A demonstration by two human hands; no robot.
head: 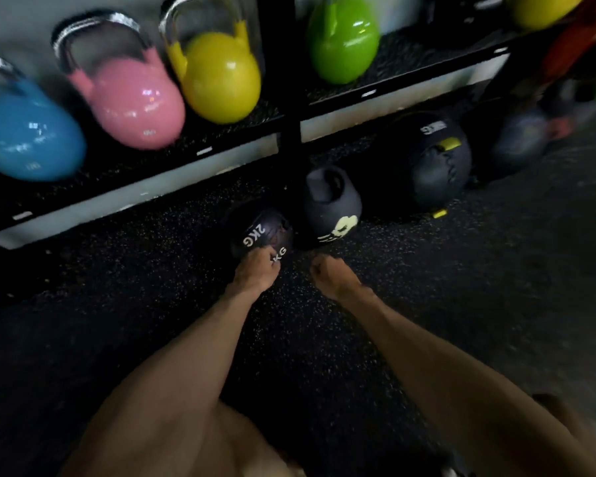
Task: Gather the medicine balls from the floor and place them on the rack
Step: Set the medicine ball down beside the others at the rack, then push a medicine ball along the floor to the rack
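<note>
Gripping hand: left hand, fingers curled onto near top of 2KG medicine ball; thumb hidden.
Other hand: right hand balled up, fingers tucked in, nothing in it; hovers over floor just R of the ball, apart from it.
Ball spot: on rubber floor, in front of rack, near foot of its upright post; black kettlebell w/ pale print right beside it on R. Touching or not, can't tell.
Open room: bare speckled floor btwn person and ball, and out wide to L & R of both arms.
Edges: lower shelf front rail runs diagonal, low at L, higher at R; pale wall strip shows under it, gap down to floor.
Under shelf, R bay: large dark medicine ball w/ yellow tabs, on floor; farther R another dark ball, too blurred to read.
On shelf, L bay: blue kettlebell, pink kettlebell, yellow kettlebell, side by side, close together.
On shelf, R bay: green kettlebell; yellow weight at top R, cropped.
</note>
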